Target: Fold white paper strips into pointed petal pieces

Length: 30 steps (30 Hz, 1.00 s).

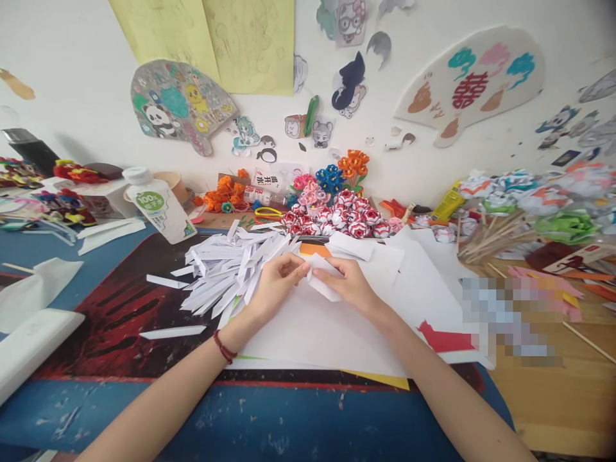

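My left hand (275,282) and my right hand (347,282) meet over a large white sheet (308,333) and pinch a small white piece of paper (321,281) between their fingertips. Both hands are closed on it, the left from the left side, the right over its top. A red string bracelet circles my left wrist. Just left of my left hand lies a heap of folded white paper strips (231,269). A single folded strip (172,332) lies apart on the dark mat.
A white bottle (156,204) with a green label leans at the back left. Paper flowers (332,212) in red, pink, blue and orange crowd the wall edge. Flowers on wooden sticks (524,218) lie at the right. A red paper scrap (445,339) rests on the white sheets.
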Each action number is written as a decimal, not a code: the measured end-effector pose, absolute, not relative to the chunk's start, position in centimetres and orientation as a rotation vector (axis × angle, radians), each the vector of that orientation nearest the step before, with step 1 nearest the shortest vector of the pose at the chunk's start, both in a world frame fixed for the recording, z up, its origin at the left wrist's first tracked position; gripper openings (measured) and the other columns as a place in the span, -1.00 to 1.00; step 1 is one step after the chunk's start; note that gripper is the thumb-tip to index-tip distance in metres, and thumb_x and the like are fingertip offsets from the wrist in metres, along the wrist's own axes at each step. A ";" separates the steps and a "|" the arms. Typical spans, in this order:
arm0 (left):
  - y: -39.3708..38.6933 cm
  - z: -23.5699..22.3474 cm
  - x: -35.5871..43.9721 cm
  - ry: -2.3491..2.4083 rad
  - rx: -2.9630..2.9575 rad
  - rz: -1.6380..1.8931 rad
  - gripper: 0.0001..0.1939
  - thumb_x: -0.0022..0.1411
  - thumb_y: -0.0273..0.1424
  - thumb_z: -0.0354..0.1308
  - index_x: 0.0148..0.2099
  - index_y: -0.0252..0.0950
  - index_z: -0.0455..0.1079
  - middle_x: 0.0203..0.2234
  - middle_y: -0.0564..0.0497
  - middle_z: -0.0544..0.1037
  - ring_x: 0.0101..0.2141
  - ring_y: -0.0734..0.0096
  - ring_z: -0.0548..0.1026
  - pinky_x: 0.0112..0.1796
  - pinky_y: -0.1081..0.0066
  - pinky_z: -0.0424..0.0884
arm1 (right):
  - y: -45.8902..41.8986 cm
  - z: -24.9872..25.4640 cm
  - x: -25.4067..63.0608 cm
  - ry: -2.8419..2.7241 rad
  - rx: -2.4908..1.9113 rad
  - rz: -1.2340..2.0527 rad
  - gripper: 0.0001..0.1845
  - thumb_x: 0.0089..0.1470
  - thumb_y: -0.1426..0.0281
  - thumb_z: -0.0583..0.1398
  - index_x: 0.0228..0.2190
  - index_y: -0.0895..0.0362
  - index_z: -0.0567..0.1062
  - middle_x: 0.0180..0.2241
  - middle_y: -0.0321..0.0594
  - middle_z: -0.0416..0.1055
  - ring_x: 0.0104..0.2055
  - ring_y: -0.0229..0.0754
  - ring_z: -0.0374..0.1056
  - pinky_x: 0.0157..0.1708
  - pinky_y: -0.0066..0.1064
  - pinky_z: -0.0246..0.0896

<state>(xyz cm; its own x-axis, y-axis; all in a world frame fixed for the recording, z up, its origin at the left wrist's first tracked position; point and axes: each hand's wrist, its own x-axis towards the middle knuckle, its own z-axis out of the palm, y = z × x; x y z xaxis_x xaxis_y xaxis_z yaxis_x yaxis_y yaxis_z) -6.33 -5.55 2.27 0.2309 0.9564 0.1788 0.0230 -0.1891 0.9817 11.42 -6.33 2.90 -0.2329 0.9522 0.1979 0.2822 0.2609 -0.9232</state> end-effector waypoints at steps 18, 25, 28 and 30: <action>-5.8 2.1 -6.0 0.942 1.375 1.192 -0.69 0.10 -0.18 0.26 -0.36 -0.34 0.37 -0.56 0.11 0.36 -0.55 0.60 0.25 -0.54 0.55 0.15 | -6.6 3.1 11.2 -1.656 -1.121 1.095 -0.59 0.03 0.08 0.20 -0.54 0.19 0.39 -0.55 -0.32 0.20 -0.49 -0.28 0.11 -0.52 -0.45 -0.03; -5.6 2.1 -6.1 0.960 1.413 1.189 -0.70 0.10 -0.19 0.26 -0.34 -0.36 0.39 -0.53 0.09 0.40 -0.55 0.61 0.28 -0.52 0.56 0.21 | -6.4 3.0 11.6 -1.661 -1.191 1.057 -0.59 0.00 0.08 0.22 -0.52 0.21 0.46 -0.56 -0.31 0.23 -0.51 -0.29 0.11 -0.54 -0.45 -0.06; -5.5 2.0 -6.1 0.903 1.424 1.141 -0.69 0.09 -0.19 0.27 -0.31 -0.36 0.40 -0.53 0.08 0.41 -0.54 0.60 0.31 -0.52 0.55 0.23 | -6.4 3.0 11.7 -1.636 -1.181 1.084 -0.62 0.02 0.12 0.22 -0.46 0.24 0.49 -0.54 -0.31 0.23 -0.51 -0.30 0.10 -0.54 -0.45 -0.08; -5.4 1.9 -6.2 0.900 1.431 1.134 -0.69 0.08 -0.18 0.27 -0.32 -0.36 0.40 -0.53 0.08 0.42 -0.55 0.60 0.31 -0.52 0.56 0.24 | -6.4 3.1 11.7 -1.635 -1.174 1.080 -0.62 0.02 0.13 0.22 -0.47 0.25 0.50 -0.55 -0.30 0.23 -0.51 -0.30 0.09 -0.55 -0.45 -0.09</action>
